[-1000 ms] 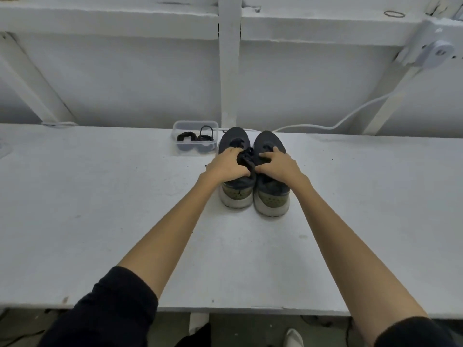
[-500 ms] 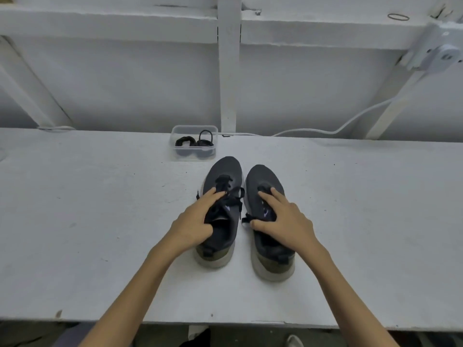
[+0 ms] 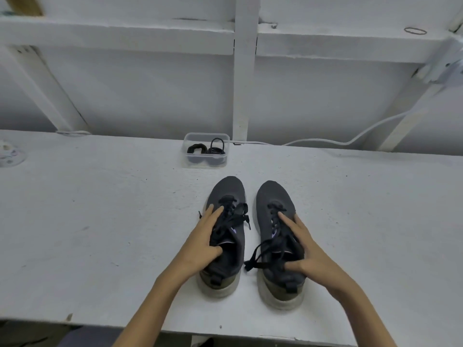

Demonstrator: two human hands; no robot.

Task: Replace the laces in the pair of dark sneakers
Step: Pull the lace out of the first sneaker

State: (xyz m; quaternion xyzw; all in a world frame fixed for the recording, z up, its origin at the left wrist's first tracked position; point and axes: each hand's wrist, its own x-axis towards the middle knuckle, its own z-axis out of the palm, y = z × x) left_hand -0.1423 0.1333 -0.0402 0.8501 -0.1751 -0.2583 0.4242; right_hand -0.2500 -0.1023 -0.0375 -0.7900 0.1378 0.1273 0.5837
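Observation:
Two dark sneakers stand side by side on the white table (image 3: 100, 221), toes pointing away from me. My left hand (image 3: 203, 244) holds the left sneaker (image 3: 229, 189), fingers laid along its outer side and thumb inside the opening. My right hand (image 3: 310, 251) holds the right sneaker (image 3: 271, 194) the same way, fingers by the laces and thumb at the collar. Both shoes carry loosened black laces, with loose ends hanging between them (image 3: 253, 261). Behind the shoes, a clear plastic box (image 3: 205, 164) contains coiled black laces (image 3: 198, 149).
A white cable (image 3: 325, 141) runs along the back of the table toward the right. A round object (image 3: 10, 154) lies at the far left. White wall beams rise behind, with a rubber band (image 3: 415, 31) on the ledge. The table's front edge is just below the heels.
Both hands have drawn the sneakers from beside the plastic box toward me, to near the front edge. The shoes now stand slightly apart, with laces loose.

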